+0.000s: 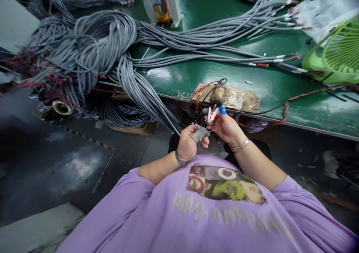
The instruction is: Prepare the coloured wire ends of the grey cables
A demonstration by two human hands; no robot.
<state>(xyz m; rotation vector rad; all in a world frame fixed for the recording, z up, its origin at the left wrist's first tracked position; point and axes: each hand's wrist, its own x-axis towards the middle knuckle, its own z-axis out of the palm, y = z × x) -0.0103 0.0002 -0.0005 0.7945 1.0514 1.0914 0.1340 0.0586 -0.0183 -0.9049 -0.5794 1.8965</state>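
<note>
My left hand is closed around the end of a grey cable, with thin coloured wires fanning out above the fingers. A worn grey cover wraps its thumb. Close beside it, my right hand has bent fingers around a small pink clip. A blue cap covers the right thumb, which points up. A thin orange wire runs between the two hands; its far end is hidden by the right fingers. Just beyond, a taped cardboard block with red and black leads sits at the table edge.
Long bundles of grey cable lie across the green table. A large coil hangs over the left edge. A green fan and a plastic bag stand at right. A white post rises at the back.
</note>
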